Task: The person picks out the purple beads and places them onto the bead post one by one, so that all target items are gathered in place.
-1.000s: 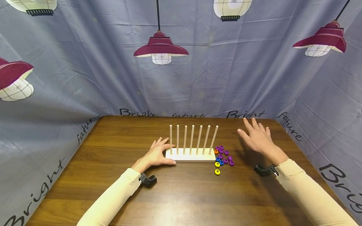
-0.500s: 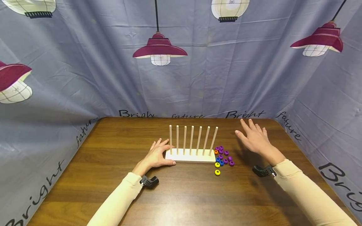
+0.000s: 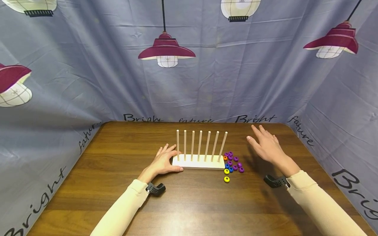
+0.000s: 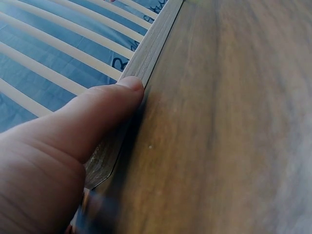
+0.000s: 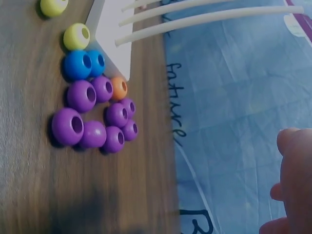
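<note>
A pale wooden peg stand (image 3: pixel 198 165) with a row of several upright rods stands mid-table in the head view. My left hand (image 3: pixel 161 163) grips its left end, thumb (image 4: pixel 109 109) along the front side and fingers behind. Bare of beads, the rods (image 3: pixel 199 144) lean slightly in this view. Just off the stand's right end lie loose beads: several purple beads (image 5: pixel 68 126), two blue beads (image 5: pixel 77 65), one orange bead (image 5: pixel 119 88) and two yellow beads (image 5: pixel 76 36). To their right, my right hand (image 3: pixel 267 146) hovers over the table, fingers extended and holding nothing.
The brown wooden table (image 3: pixel 189 203) reaches back to a grey-blue curtain (image 3: pixel 195 85) printed with lamps and lettering. Curtain also hangs along both sides. A black strap mount (image 3: pixel 156 189) sits on the left wrist, another black mount (image 3: pixel 276 181) on the right.
My right hand has drifted slightly to the left, its fingers still extended. The left hand keeps its grip on the peg stand, and the beads lie as before.
</note>
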Demonstrator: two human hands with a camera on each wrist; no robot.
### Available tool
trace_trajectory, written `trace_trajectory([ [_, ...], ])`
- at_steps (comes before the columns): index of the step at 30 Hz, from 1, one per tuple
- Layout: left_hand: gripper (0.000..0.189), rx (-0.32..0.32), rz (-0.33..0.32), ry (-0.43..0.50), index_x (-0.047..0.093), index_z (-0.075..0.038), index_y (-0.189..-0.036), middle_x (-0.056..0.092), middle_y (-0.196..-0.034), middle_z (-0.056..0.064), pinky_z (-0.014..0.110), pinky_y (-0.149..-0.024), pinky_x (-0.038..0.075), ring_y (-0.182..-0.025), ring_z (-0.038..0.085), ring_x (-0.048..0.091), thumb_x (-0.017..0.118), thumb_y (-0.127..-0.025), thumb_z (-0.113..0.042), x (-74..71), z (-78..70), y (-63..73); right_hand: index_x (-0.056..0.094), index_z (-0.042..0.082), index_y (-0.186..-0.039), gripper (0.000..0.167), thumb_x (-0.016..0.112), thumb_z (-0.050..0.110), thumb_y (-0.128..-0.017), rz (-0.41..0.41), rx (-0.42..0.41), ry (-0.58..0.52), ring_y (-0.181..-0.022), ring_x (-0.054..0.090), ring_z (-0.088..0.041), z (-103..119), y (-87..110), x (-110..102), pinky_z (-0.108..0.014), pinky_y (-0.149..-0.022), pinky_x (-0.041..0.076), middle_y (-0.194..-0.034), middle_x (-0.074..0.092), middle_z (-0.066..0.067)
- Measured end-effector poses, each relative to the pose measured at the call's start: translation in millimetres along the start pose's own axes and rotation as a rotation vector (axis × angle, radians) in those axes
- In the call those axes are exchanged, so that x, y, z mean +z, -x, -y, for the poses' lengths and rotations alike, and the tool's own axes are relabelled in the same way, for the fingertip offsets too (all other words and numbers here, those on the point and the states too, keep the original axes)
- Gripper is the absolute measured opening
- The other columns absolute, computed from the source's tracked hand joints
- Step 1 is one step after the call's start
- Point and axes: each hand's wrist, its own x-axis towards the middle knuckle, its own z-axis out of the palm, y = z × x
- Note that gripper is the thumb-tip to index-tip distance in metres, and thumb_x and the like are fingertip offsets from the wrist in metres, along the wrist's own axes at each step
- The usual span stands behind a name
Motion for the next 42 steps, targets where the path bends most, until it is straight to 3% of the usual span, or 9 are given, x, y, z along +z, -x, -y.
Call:
trace_trajectory([
  [7, 0.065, 0.007, -0.006, 0.0, 0.068, -0.019, -0.13, 0.043, -0.16, 0.019, 0.07, -0.123, 0.012, -0.153, 0.052, 0.023, 0.085, -0.074, -0.047, 1.5, 1.0, -0.7, 0.038, -0.003, -0.153, 0.06, 0.04, 0.037, -0.109, -0.071, -0.059, -0.112, -0.145, 0.033, -0.057, 0.6, 10.0, 5.9, -0.076, -0.111, 0.028, -0.156, 0.034, -0.038],
  [16, 0.065, 0.0, -0.008, -0.008, 0.067, -0.021, -0.132, 0.042, -0.161, 0.019, 0.069, -0.124, 0.012, -0.153, 0.051, 0.023, 0.084, -0.075, -0.048, 1.1, 0.6, -0.9, 0.045, -0.005, -0.148, 0.055, 0.043, 0.034, -0.109, -0.101, -0.072, -0.179, -0.141, 0.038, -0.057, 0.6, 16.5, 17.3, -0.07, -0.112, 0.033, -0.152, 0.041, -0.039],
  [23, 0.064, -0.006, -0.005, -0.005, 0.067, -0.021, -0.131, 0.042, -0.161, 0.018, 0.068, -0.125, 0.011, -0.154, 0.051, 0.022, 0.084, -0.075, -0.049, 0.1, -0.6, -0.2, 0.053, -0.004, -0.143, 0.049, 0.052, 0.029, -0.106, -0.108, -0.086, -0.221, -0.12, 0.061, -0.052, 5.2, 20.4, 39.5, -0.065, -0.098, 0.05, -0.144, 0.053, -0.033],
  [28, 0.064, -0.002, -0.006, -0.006, 0.068, -0.021, -0.13, 0.042, -0.161, 0.018, 0.068, -0.125, 0.012, -0.154, 0.051, 0.023, 0.084, -0.075, -0.049, 0.0, -0.7, -0.2, 0.058, -0.002, -0.138, 0.046, 0.062, 0.024, -0.1, -0.126, -0.064, -0.254, -0.109, 0.069, -0.046, 8.1, 20.5, 56.8, -0.062, -0.091, 0.055, -0.132, 0.064, -0.03],
  [34, 0.064, -0.002, -0.002, -0.004, 0.067, -0.021, -0.131, 0.042, -0.161, 0.018, 0.068, -0.125, 0.011, -0.154, 0.05, 0.022, 0.083, -0.075, -0.049, -0.6, -0.9, -0.2, 0.064, -0.001, -0.13, 0.044, 0.072, 0.018, -0.092, -0.118, -0.043, -0.269, -0.096, 0.073, -0.037, 10.2, 21.9, 72.4, -0.055, -0.083, 0.058, -0.114, 0.073, -0.025],
  [42, 0.064, -0.011, 0.002, -0.002, 0.067, -0.021, -0.131, 0.041, -0.161, 0.018, 0.067, -0.125, 0.011, -0.155, 0.049, 0.021, 0.083, -0.076, -0.049, -1.2, -1.1, 0.4, 0.071, 0.0, -0.116, 0.035, 0.078, 0.013, -0.085, -0.13, -0.039, -0.259, -0.083, 0.071, -0.026, 10.6, 22.2, 84.3, -0.039, -0.073, 0.056, -0.103, 0.076, -0.018],
])
